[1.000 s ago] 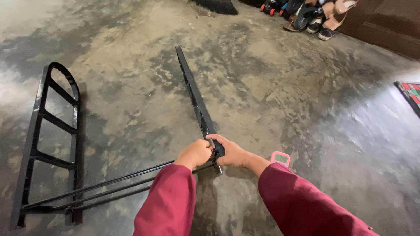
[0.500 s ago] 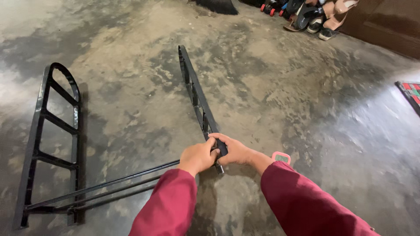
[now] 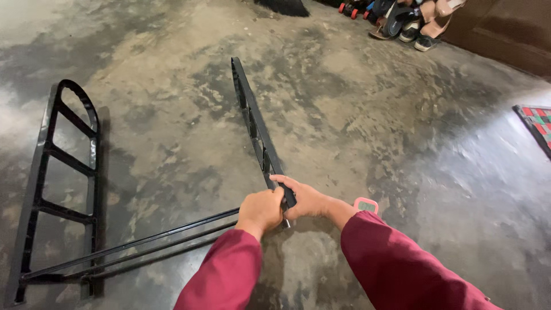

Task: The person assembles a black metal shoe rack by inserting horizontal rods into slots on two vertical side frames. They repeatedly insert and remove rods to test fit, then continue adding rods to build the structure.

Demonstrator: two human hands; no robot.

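Observation:
A black metal rack frame lies on the concrete floor. Its ladder-like end panel (image 3: 63,172) is at the left, and thin black rods (image 3: 143,244) run from its base toward me. A second black side panel (image 3: 252,120) stretches away from my hands, seen nearly edge-on. My left hand (image 3: 259,210) and my right hand (image 3: 304,198) both grip the near end of this panel, where the rods meet it. A short metal pin or bolt (image 3: 286,223) shows just below my fingers. Both sleeves are dark red.
A small pink-framed object (image 3: 366,204) lies on the floor just right of my right wrist. Shoes and sandals (image 3: 410,20) sit at the far wall. A checkered mat (image 3: 536,123) is at the right edge. A dark object (image 3: 281,6) sits at the top.
The long side panel has tipped up more onto its edge, so its cut-outs now show. My hands stay closed on its near end in nearly the same place.

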